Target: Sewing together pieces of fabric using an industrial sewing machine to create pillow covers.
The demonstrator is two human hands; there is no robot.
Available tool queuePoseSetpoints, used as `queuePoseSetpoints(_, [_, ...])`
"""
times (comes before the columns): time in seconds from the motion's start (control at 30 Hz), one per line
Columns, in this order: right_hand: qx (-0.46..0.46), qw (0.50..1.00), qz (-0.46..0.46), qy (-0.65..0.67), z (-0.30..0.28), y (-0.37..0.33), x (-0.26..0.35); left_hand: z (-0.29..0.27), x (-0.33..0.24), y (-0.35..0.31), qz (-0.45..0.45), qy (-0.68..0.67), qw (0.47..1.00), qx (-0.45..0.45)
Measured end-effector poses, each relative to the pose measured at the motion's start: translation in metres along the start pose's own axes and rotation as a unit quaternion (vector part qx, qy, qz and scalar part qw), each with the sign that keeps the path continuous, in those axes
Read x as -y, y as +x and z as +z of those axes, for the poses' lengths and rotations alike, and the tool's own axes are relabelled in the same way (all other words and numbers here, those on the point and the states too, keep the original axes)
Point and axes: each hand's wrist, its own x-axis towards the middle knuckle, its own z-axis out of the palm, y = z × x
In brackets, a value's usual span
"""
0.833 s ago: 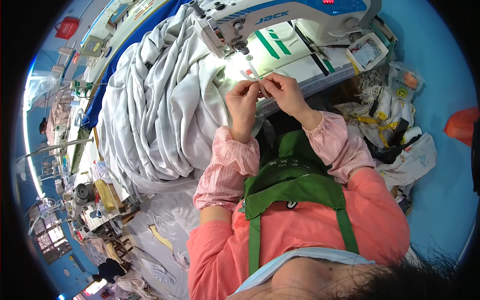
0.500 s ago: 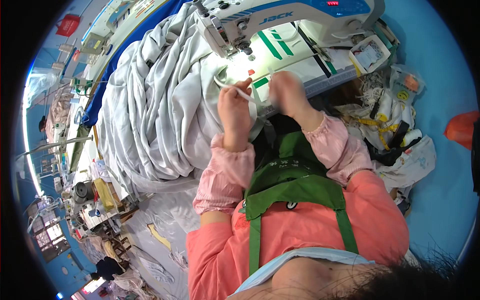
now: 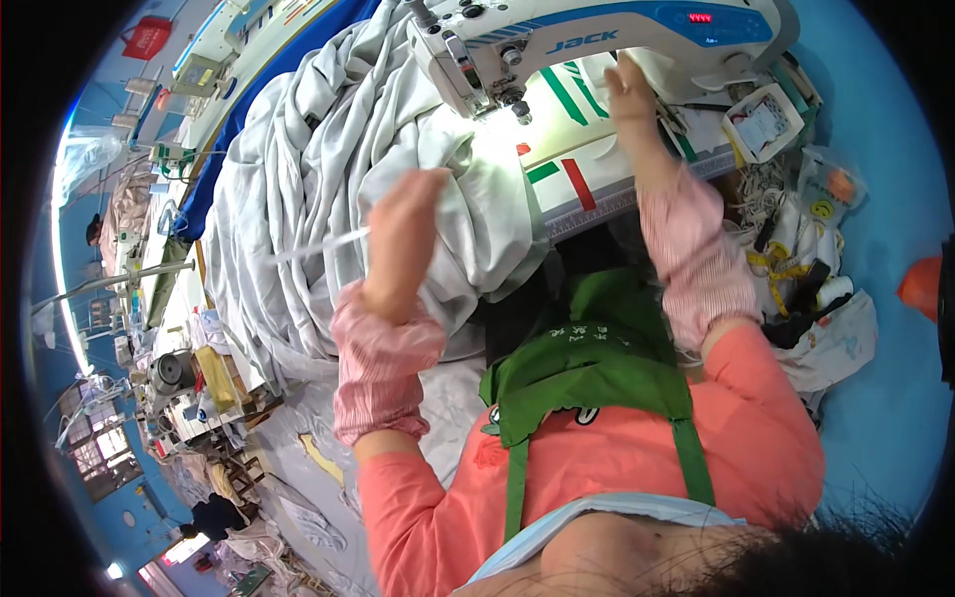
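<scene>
A sewing machine (image 3: 597,48), white and blue, stands at the top with its needle area lit. Below the needle, a large heap of pale grey fabric (image 3: 308,189) reaches the machine bed. My left hand (image 3: 403,244) is over this fabric, blurred by motion, its fingers drawn together. From its side a thin white strip (image 3: 333,242) extends leftward, apparently held in it. Under the machine's arm, my right hand (image 3: 632,99) reaches over the bed with its fingers stretched and a little apart. Pale material lies close to these fingertips; I cannot make out its kind.
Green tape (image 3: 564,97) and red tape (image 3: 578,185) mark the bed, beside a ruler edge (image 3: 597,212). A white box (image 3: 763,122) of small items stands right. Below it are thread spools, a yellow tape measure (image 3: 779,271) and plastic bags. Other machines line the left.
My left hand has swung left, away from the bed, and the white strip has moved with it. My right hand has moved up and right beneath the machine's arm. Red tape is uncovered.
</scene>
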Motion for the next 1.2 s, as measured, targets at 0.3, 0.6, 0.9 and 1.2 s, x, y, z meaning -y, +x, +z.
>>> queuePoseSetpoints(0.3, [0.281, 0.914, -0.288, -0.06, -0.002, -0.071, 0.047, 0.086, 0.02, 0.047, 0.096, 0.038, 0.986, 0.128])
queuePoseSetpoints(0.6, [0.232, 0.82, -0.47, -0.229, 0.021, -0.032, 0.022, 0.108, 0.065, 0.038, 0.119, 0.237, 0.953, 0.148])
queuePoseSetpoints(0.9, [0.191, 0.832, -0.399, -0.336, 0.008, -0.061, 0.033, 0.113, 0.068, 0.033, 0.131, 0.264, 0.949, 0.114])
queuePoseSetpoints(1.2, [0.205, 0.888, -0.264, -0.314, 0.006, -0.072, 0.033, 0.116, 0.07, 0.033, 0.17, 0.242, 0.953, 0.058])
